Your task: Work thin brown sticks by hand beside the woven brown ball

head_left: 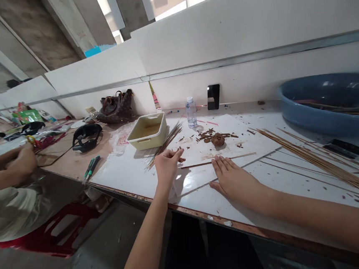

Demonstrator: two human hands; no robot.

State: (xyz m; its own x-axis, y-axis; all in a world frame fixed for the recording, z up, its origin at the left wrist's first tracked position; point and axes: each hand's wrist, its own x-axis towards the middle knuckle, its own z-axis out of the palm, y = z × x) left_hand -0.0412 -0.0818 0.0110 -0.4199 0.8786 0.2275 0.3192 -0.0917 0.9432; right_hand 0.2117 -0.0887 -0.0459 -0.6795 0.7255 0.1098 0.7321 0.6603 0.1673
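A thin brown stick (pixel 197 164) lies crosswise on the white work surface in front of me. My right hand (pixel 230 176) rests flat over it, fingers stretched out, fingertips touching the stick. By the stick's left end my left hand (pixel 168 162) is raised slightly, thumb and fingers pinched together; whatever is between them is too small to make out. Just beyond my hands sits a lump of brown clay-like paste (pixel 218 139) with broken brown pieces (pixel 206 136) around it. Behind my left hand lies a bundle of thin sticks (pixel 170 138).
A cream plastic tub (pixel 147 142) with brownish liquid stands at left, near a water bottle (pixel 191 113) and a leaning phone (pixel 213 97). To the right are a long stick bundle (pixel 316 160) and a blue basin (pixel 325 117). Another person's hand (pixel 25 162) is at far left.
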